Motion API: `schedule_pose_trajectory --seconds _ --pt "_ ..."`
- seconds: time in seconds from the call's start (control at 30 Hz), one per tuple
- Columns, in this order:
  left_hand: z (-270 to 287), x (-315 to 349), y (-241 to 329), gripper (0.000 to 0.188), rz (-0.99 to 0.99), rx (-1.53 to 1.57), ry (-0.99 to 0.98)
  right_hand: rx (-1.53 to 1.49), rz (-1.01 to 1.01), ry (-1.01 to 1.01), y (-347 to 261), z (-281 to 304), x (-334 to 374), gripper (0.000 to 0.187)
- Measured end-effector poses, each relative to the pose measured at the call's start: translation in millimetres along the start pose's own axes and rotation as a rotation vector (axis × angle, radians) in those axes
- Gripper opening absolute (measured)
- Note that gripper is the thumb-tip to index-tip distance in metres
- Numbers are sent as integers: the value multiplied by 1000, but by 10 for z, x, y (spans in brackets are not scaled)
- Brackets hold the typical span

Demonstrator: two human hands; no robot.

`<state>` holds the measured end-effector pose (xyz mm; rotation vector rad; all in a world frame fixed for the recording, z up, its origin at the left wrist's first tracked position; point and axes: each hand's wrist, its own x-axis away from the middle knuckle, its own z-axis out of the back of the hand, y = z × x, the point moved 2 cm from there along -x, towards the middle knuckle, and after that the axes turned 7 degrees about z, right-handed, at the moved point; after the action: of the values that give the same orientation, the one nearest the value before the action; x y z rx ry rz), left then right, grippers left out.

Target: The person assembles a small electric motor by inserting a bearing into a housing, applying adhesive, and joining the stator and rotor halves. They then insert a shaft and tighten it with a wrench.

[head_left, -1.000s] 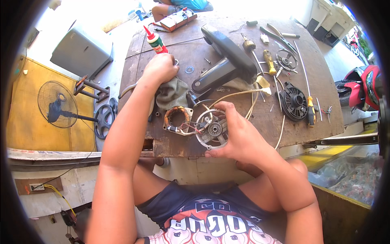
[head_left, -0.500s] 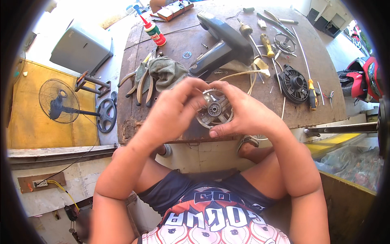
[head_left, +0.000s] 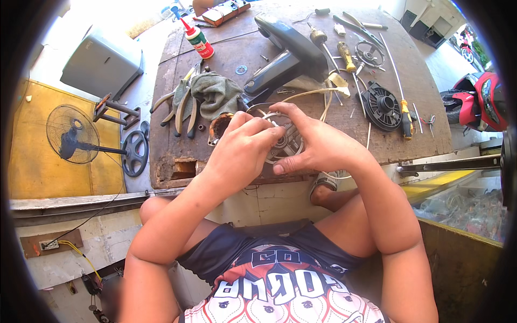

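Observation:
A round, spoked metal motor end cover (head_left: pixel 294 145) is held over the table's near edge. My right hand (head_left: pixel 331 146) grips its rim, fingers curled over the far side and thumb at the near side. My left hand (head_left: pixel 239 149) is closed, with fingertips pinched together at the cover's centre hub; whatever lies between them is hidden. Beside my left fingers sits a motor stator with a copper-brown winding (head_left: pixel 219 127), partly covered by the hand. Just beyond are a grey-green rag (head_left: pixel 216 94) and pliers (head_left: pixel 184 113). A dark fan neck housing (head_left: pixel 293 51) lies farther back.
The wooden table (head_left: pixel 177 156) carries a red-white glue bottle (head_left: pixel 198 37), a black round motor cover (head_left: pixel 383 106), yellow-handled screwdrivers (head_left: pixel 406 119) and a pale cable (head_left: pixel 322 114). A standing fan (head_left: pixel 75 134) is at left, a red motorcycle (head_left: pixel 479 102) at right.
My left fingers have closed in a pinch at the hub and my left hand has dropped slightly. The winding beside it has come into sight. My right hand keeps its grip.

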<state>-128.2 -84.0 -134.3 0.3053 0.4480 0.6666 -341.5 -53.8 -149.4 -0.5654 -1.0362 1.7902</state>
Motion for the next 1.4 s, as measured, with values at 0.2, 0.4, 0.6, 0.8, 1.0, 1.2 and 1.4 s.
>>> schedule_pose_trajectory --seconds 0.2,0.4,0.6,0.8,1.0,1.2,1.4 --pt "61 -24 -17 32 5 15 -62 -40 30 9 32 -25 7 131" --pt "28 -117 -85 26 50 84 -116 -76 16 5 48 -22 2 132" --pt "71 -151 -66 31 46 70 -137 -106 23 3 52 -34 -1 130" --pt "91 -140 -51 51 144 193 -133 -86 82 12 70 -31 -14 130" --pt "84 -128 -80 46 115 142 -102 -90 46 -1 54 -7 -16 129" --pt "62 -169 -57 31 -12 28 -125 -105 40 5 22 0 -12 129" --pt "59 -187 -76 29 24 93 -101 -115 -37 -29 39 19 5 130"
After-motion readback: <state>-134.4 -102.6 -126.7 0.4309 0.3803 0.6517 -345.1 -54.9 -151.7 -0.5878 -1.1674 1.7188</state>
